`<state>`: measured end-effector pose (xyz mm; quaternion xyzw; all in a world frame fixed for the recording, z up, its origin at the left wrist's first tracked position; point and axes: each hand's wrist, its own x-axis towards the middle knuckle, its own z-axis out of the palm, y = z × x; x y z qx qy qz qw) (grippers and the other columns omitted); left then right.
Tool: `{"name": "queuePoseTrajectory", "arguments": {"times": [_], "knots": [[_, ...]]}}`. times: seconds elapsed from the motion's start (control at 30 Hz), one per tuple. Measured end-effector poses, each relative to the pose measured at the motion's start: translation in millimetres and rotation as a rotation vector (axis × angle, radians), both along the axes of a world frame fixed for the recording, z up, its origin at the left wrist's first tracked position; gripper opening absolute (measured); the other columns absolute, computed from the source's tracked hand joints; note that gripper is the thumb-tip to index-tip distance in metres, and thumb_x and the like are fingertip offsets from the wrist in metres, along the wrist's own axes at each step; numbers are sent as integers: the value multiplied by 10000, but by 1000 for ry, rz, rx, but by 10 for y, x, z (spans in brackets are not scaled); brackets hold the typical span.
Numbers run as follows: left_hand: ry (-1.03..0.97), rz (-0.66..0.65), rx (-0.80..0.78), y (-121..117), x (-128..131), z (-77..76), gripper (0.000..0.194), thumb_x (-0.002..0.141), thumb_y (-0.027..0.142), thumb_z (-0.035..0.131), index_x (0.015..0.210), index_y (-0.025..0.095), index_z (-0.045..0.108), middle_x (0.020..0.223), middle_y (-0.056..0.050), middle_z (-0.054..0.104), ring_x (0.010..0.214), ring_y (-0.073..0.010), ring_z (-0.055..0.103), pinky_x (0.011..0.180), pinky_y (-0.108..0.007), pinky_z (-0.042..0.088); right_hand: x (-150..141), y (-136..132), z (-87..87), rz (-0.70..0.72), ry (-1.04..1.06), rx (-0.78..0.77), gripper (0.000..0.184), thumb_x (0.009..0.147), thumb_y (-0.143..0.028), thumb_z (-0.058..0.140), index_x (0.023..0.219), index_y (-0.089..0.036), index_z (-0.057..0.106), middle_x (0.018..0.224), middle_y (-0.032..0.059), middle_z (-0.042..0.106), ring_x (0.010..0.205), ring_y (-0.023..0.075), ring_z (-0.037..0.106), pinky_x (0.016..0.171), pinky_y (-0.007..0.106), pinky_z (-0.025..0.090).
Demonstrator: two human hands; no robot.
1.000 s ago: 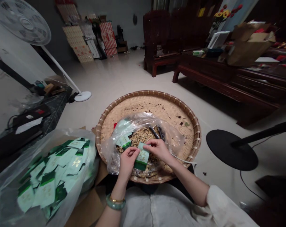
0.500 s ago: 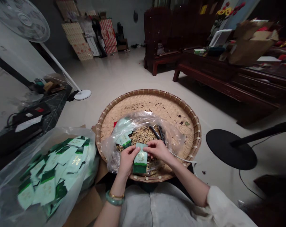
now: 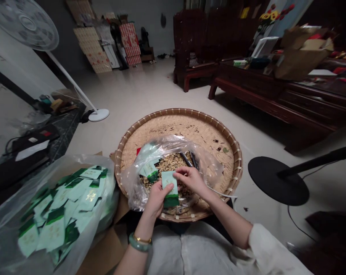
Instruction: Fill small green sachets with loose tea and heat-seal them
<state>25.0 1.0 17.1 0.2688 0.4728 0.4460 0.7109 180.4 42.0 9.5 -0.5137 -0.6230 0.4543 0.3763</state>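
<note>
A mint and dark green sachet (image 3: 169, 178) is upright in front of me, gold marks on its face. My left hand (image 3: 156, 198) grips it, the thumb lying across its front. At its top right edge, the thumb and finger of my right hand (image 3: 192, 180) pinch the sachet. Beneath both hands is an open clear plastic bag (image 3: 210, 168) of loose grain-like tea mix (image 3: 171, 163). Several more sachets (image 3: 149, 170) lie at the left in that bag, and two dark handles (image 3: 187, 159) stick out of the mix. A round woven bamboo tray (image 3: 150, 121) holds the bag.
Left of the tray, a large plastic bag (image 3: 104, 162) full of green sachets sits in a cardboard box (image 3: 112, 244). A white standing fan (image 3: 100, 114) is at the far left. A black round stand base (image 3: 277, 181) is on the floor at right, below a dark wooden table (image 3: 253, 89).
My left thumb has moved from the sachet's left edge onto its front, and the left hand now wraps lower round it. My right hand stays at the top right edge.
</note>
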Motion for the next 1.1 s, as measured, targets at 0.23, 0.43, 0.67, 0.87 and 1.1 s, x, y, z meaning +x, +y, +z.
{"name": "queuePoseTrajectory", "arguments": {"times": [0.23, 0.43, 0.67, 0.87, 1.1], "knots": [[-26, 86, -58, -6, -7, 31, 510, 495, 339, 871, 899, 95, 677, 900, -126, 741, 763, -249, 707, 669, -315, 562, 285, 328, -12, -120, -913, 183, 558, 817, -225, 590, 1326, -93, 404, 1245, 244, 498, 1121, 334, 518, 900, 420, 433], [-19, 100, -51, -26, -16, 75, 569, 491, 354, 871, 951, 95, 659, 916, -129, 738, 730, -242, 709, 600, -292, 561, 250, 536, 65, -51, -884, 39, 704, 769, -169, 587, 1387, 2, 297, 1230, 289, 510, 1061, 332, 557, 860, 384, 446], [58, 39, -13, 8, -124, 83, 509, 516, 372, 858, 887, 77, 670, 838, -117, 738, 635, -203, 694, 579, -268, 541, 535, 366, 208, 205, -202, -308, 556, 841, -438, 552, 1334, -191, 483, 1118, 91, 637, 767, 160, 610, 671, 273, 496], [113, -87, 15, 34, -131, 75, 476, 545, 371, 842, 890, 100, 654, 765, -79, 731, 613, -201, 691, 571, -264, 529, 505, 120, 318, 409, -120, -195, 550, 865, -534, 492, 1306, -208, 534, 1077, 67, 678, 828, 181, 634, 775, 317, 506], [154, -105, 18, 14, -120, 79, 492, 528, 384, 842, 883, 119, 628, 736, -59, 725, 580, -206, 685, 580, -300, 544, 356, 70, 450, 457, -174, -95, 436, 828, -449, 581, 1158, -174, 651, 1089, 61, 695, 953, 243, 628, 839, 338, 470]]}}
